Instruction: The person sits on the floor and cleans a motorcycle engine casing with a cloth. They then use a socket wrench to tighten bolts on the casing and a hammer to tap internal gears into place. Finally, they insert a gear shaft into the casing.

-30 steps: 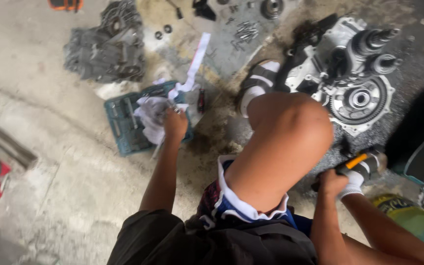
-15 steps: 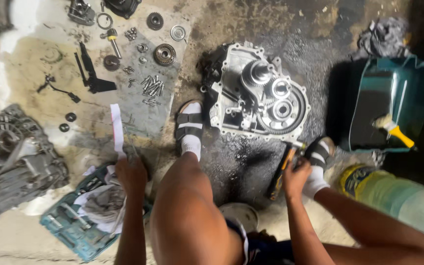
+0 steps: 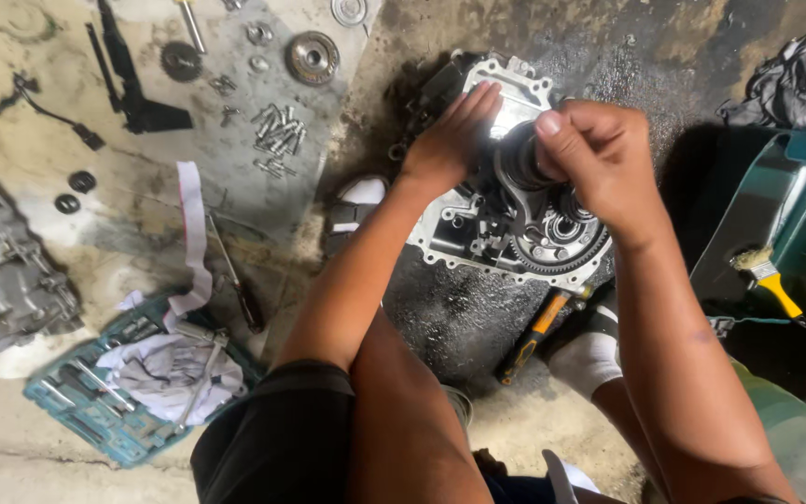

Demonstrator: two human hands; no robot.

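Both hands meet over the gearbox case (image 3: 515,233) on the floor. The right hand (image 3: 599,159) pinches the upright gear shaft (image 3: 522,159) from above; the left hand (image 3: 450,140), fingers spread flat, rests beside it.

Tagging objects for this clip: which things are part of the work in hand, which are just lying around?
In hand:
left hand
right hand, closed on gear shaft
gearbox housing

Lying about:
hammer
paintbrush in green tub
socket tray with rag
bolts
second casing
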